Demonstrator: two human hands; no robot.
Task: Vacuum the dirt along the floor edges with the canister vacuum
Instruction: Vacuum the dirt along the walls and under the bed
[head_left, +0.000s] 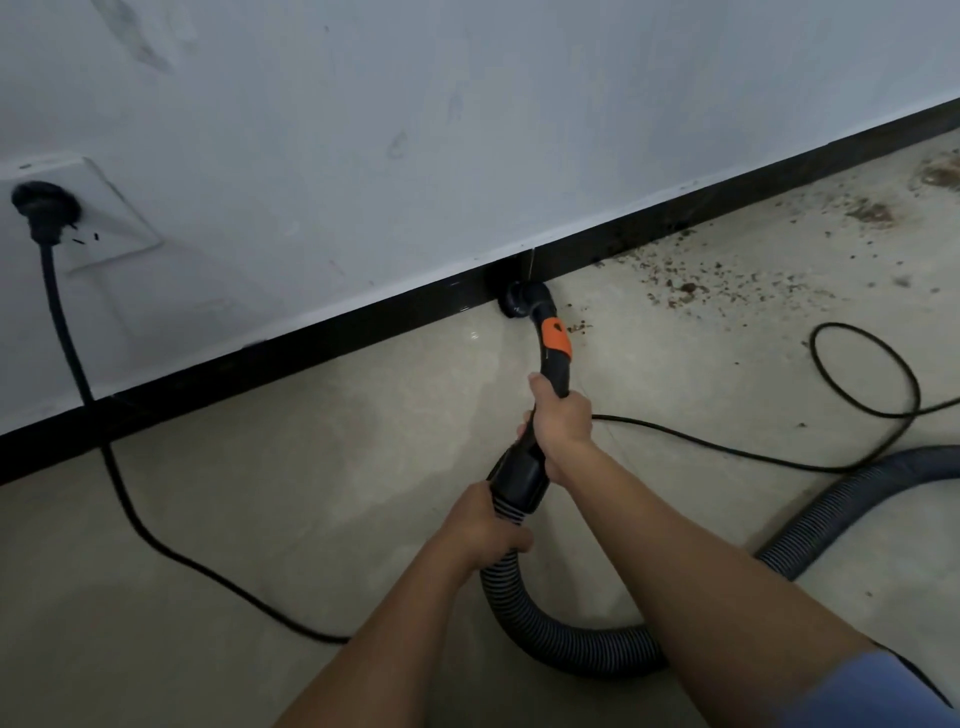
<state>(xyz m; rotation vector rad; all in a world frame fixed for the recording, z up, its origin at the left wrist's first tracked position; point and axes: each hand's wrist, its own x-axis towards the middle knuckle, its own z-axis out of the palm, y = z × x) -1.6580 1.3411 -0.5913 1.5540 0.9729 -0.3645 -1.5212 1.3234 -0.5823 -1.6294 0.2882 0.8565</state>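
The right hand is gripping the vacuum handle, and the left hand is holding the hose just behind it, nearer the person. Ahead of the right fingers, the nozzle is touching the baseboard, which is running between floor and wall. Dirt is lying right of those fingers and farther ahead, along the baseboard. Behind the left fingers the hose is looping away to the right. A power cord is lying right of both hands. Far left, a plug is sitting in the wall outlet.
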